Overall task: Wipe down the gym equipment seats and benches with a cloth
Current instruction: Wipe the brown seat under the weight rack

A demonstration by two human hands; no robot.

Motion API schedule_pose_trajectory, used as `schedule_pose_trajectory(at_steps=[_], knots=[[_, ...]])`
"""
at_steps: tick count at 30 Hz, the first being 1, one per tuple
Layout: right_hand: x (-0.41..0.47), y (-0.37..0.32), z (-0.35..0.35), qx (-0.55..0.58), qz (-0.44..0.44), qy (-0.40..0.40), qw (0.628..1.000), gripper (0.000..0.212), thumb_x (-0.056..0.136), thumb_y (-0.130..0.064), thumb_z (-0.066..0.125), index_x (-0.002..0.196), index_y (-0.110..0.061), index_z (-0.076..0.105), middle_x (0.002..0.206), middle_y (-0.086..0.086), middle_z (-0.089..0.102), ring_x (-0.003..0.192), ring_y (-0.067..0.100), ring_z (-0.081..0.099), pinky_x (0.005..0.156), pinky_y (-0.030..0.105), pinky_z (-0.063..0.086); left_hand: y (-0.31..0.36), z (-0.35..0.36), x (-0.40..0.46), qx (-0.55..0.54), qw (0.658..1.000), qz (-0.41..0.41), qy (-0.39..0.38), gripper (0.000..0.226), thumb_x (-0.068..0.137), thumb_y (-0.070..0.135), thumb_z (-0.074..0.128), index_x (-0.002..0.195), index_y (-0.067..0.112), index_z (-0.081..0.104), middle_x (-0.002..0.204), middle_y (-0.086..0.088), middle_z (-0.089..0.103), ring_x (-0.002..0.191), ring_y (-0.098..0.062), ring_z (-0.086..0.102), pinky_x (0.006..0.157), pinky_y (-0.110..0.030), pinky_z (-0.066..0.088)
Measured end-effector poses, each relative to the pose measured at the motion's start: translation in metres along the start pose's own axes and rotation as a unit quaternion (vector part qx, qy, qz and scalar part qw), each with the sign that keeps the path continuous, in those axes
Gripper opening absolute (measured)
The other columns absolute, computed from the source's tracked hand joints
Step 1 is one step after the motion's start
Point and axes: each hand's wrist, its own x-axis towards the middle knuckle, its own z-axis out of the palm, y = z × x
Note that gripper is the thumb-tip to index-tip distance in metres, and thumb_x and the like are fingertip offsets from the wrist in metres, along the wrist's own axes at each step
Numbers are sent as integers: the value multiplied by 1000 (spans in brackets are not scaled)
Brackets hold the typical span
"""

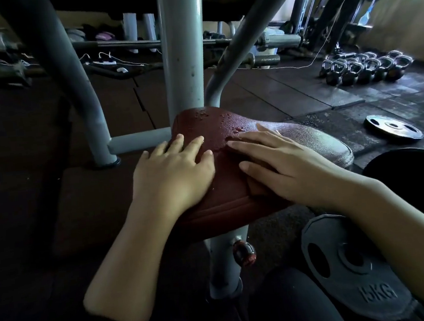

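The left hand (pixel 173 175) lay flat with straight fingers on the left edge of the red seat (pixel 218 128). The right hand (pixel 282 163) pressed a brown cloth (pixel 253 182) flat near the seat's front edge; water drops (pixel 217 119) dotted its far edge.

Both forearms (pixel 126 250) are bare, sleeveless to the frame edge, above what seem dark trousers (pixel 286 306).
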Motion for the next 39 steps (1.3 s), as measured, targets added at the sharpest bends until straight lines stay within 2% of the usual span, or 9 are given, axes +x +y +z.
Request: schedule_pose_trajectory(at_steps=[3, 5, 8, 14, 19, 23, 29, 34, 39], knots=[[26, 0, 6, -9, 17, -5, 1000, 59, 88, -63, 24, 140, -41, 38, 151, -7, 34, 142, 13, 25, 117, 33, 21, 0, 0, 0, -5, 1000, 0, 2, 51, 99, 51, 19, 149, 47, 16, 161, 10, 7, 148, -13, 5, 118, -39, 1], [51, 13, 7, 7, 25, -14, 1000, 45, 96, -46, 36, 139, -36, 43, 149, -5, 38, 139, 11, 29, 116, 31, 21, 0, 1, 0, -6, 1000, 2, 3, 50, 99, 51, 19, 149, 47, 16, 161, 10, 7, 148, -13, 5, 118, -38, 2], [77, 49, 0, -20, 73, -51, 996, 41, 99, -35, 36, 140, -33, 43, 147, -6, 41, 136, 13, 33, 112, 29, 23, -1, 0, -1, -15, 1000, 3, 0, 50, 99, 51, 18, 149, 48, 16, 161, 11, 7, 148, -12, 5, 118, -37, 1], [25, 52, -16, -49, 108, -10, 993, 40, 99, -27, 39, 139, -28, 46, 147, -6, 41, 134, 14, 36, 109, 27, 24, 0, 1, 0, -15, 1000, 1, 3, 50, 99, 50, 19, 149, 48, 16, 161, 11, 7, 148, -13, 6, 118, -39, 2], [12, -14, 6, -24, -13, 48, 999, 49, 93, -34, 32, 141, -34, 41, 139, 0, 48, 130, 19, 41, 111, 35, 31, 1, 2, 1, -14, 1000, 0, 6, 50, 99, 49, 19, 149, 48, 16, 161, 11, 8, 148, -14, 7, 118, -38, 2], [61, 0, 9, -3, 34, -7, 999, 42, 98, -23, 38, 138, -34, 45, 146, 0, 41, 136, 15, 33, 111, 23, 19, 0, 1, 0, -14, 1000, -2, 5, 50, 99, 50, 18, 149, 48, 15, 161, 13, 7, 148, -12, 6, 118, -36, 3], [42, 52, -12, -32, 142, -25, 989, 41, 98, -27, 37, 136, -39, 46, 148, -11, 37, 137, 11, 31, 109, 23, 21, 0, 1, -1, -25, 1000, -2, 7, 49, 100, 48, 19, 149, 47, 17, 161, 12, 8, 148, -11, 5, 118, -36, 0], [6, 2, -1, -44, 66, 23, 997, 51, 90, -36, 29, 139, -31, 45, 144, 2, 43, 134, 20, 36, 114, 38, 25, 0, 3, 0, -17, 1000, 1, 8, 50, 100, 48, 19, 149, 47, 17, 161, 11, 8, 148, -13, 5, 118, -37, 0], [49, 16, 0, -16, 87, -20, 996, 43, 100, -26, 34, 142, -31, 40, 152, 1, 33, 141, 16, 26, 114, 26, 16, 0, 1, -2, -24, 1000, 0, 7, 49, 100, 48, 19, 149, 47, 17, 161, 13, 7, 148, -10, 4, 118, -35, -1]])
